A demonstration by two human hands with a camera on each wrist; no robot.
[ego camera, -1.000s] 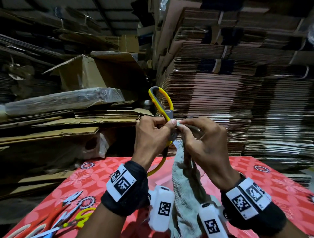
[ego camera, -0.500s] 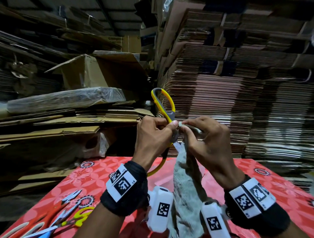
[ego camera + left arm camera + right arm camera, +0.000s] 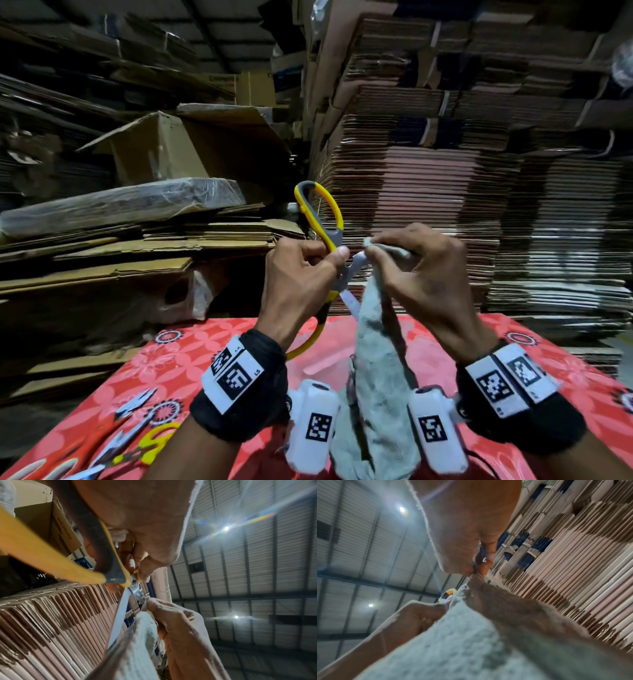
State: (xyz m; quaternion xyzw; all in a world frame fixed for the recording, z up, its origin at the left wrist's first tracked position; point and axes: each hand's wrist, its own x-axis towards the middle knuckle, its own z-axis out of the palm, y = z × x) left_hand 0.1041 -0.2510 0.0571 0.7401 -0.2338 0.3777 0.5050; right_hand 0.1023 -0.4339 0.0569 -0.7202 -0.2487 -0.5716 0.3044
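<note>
Left grip (image 3: 301, 274) curled round scissors (image 3: 322, 228) | right grip (image 3: 424, 274) pinching cloth (image 3: 376, 359) against blade | left wristband (image 3: 236, 375) tag reads "L5"

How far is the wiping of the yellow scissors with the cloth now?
Done: the yellow-and-grey handled scissors are held above the red patterned tablecloth. In hand: the left hand grips them by the pivot; the right hand pinches the pale grey cloth on the upper blade. Left: the lower blade shows bare; more scissors lie on the tablecloth.

Red floral-covered table (image 3: 178, 370); several loose scissors (image 3: 137, 442) lying flat at near-left corner.
</note>
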